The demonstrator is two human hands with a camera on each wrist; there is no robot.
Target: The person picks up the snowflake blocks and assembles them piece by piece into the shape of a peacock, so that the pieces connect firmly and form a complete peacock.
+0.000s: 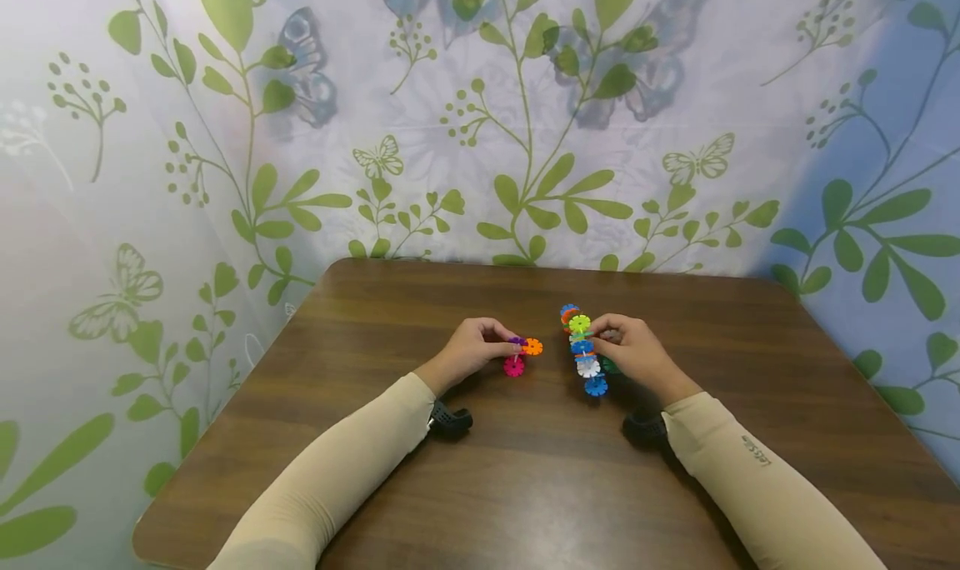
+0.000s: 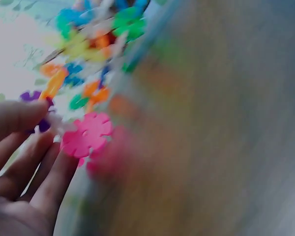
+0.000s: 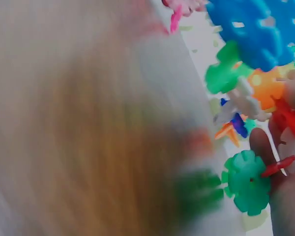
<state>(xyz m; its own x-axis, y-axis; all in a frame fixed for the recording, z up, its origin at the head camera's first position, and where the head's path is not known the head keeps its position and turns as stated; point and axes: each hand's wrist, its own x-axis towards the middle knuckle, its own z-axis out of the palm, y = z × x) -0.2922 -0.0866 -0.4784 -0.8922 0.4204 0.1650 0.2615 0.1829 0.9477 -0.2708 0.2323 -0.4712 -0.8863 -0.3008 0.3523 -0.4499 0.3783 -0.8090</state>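
My left hand [image 1: 475, 351] pinches a small cluster of notched plastic discs. In the left wrist view its purple disc [image 2: 34, 109] sits between thumb and fingers, joined to a pink disc [image 2: 88, 135] and orange pieces [image 2: 53, 84]. Across a short gap, my right hand [image 1: 630, 349] grips a longer chain of linked discs [image 1: 583, 347] in blue, white, yellow-green and orange. A green disc [image 3: 248, 183] hangs beside the right fingers in the right wrist view, linked through a red piece [image 3: 278, 166]. Both clusters are apart and appear held above the table; the right fingertips are partly hidden.
Beneath the hands lies a brown wooden table [image 1: 525, 478] with rounded corners. A curtain [image 1: 450, 120] printed with leaves and butterflies stands behind its far edge. Black wrist straps [image 1: 451, 421] are worn on both arms, over beige sleeves [image 1: 345, 462].
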